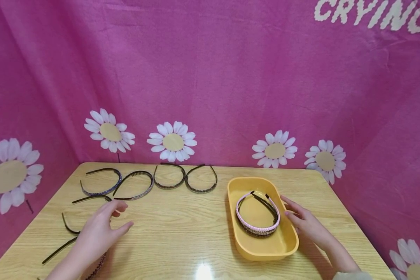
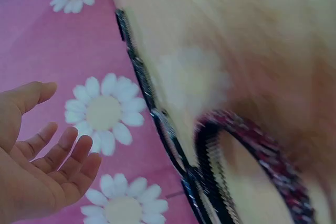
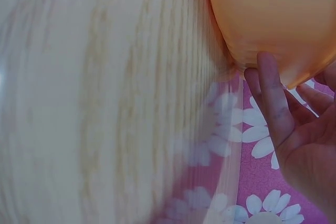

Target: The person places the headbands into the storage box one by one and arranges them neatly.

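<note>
My left hand (image 1: 99,228) hovers over the left side of the table with thumb and fingers spread, holding nothing. Beneath and beside it lie dark headbands (image 1: 60,249), partly hidden by the hand. One with a dark red sparkly band (image 2: 262,153) shows in the left wrist view. My right hand (image 1: 307,224) is at the right side of a yellow plastic tub (image 1: 262,252), its fairly straight fingers against the outer wall (image 3: 273,24). Inside the tub, a pink headband (image 1: 257,228) lies on top of darker ones (image 1: 274,212).
Along the table's back left lie several headbands: a blue one (image 1: 117,182), a silvery one (image 1: 145,192) and two dark ones (image 1: 169,187), (image 1: 201,191). Wooden tabletop (image 1: 175,229) stretches between the hands. A pink cloth (image 1: 210,85) with daisies hangs behind and at both sides.
</note>
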`<state>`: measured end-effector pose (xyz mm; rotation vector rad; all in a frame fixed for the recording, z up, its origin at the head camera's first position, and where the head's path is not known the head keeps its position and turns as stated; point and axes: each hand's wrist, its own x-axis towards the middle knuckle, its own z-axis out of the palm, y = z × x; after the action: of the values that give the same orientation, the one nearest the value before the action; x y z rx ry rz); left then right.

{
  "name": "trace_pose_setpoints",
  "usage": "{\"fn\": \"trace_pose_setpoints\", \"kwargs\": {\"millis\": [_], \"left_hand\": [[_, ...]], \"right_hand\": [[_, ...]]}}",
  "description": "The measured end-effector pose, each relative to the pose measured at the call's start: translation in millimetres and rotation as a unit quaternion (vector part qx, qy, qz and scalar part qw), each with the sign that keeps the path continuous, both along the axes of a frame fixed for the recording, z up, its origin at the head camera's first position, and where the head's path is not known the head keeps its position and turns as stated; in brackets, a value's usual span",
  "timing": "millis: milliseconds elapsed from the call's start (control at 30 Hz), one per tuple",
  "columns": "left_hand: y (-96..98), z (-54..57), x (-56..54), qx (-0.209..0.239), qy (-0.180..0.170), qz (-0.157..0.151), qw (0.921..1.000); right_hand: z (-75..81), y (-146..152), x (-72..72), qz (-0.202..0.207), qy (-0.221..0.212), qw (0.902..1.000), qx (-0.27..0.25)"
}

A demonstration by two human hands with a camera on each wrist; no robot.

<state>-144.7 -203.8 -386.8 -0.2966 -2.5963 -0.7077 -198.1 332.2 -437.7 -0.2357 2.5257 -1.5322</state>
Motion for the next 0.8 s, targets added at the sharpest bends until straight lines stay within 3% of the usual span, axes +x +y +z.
{"fn": "trace_pose_setpoints", "kwargs": {"millis": [267,467,700,800], "left_hand": [[-25.5,-12.9,-1.8,-0.022,-0.072,0.033,0.9966],[-41.4,-20.7,-3.8,-0.035,-0.119,0.036,0.9916],[-52.7,-27.8,-7.8,-0.049,-0.225,0.038,0.9725],[-54.7,-30.9,-9.0,-0.044,-0.242,0.033,0.9687]], "right_hand": [[-1.1,0,-0.1,0.003,-0.004,0.9999,-0.012],[-0.8,0,-0.8,0.006,-0.003,0.9999,-0.012],[-1.3,-1,0.2,0.004,0.001,1.0,-0.008],[-1.6,0,0.0,0.002,0.003,1.0,-0.004]]}}
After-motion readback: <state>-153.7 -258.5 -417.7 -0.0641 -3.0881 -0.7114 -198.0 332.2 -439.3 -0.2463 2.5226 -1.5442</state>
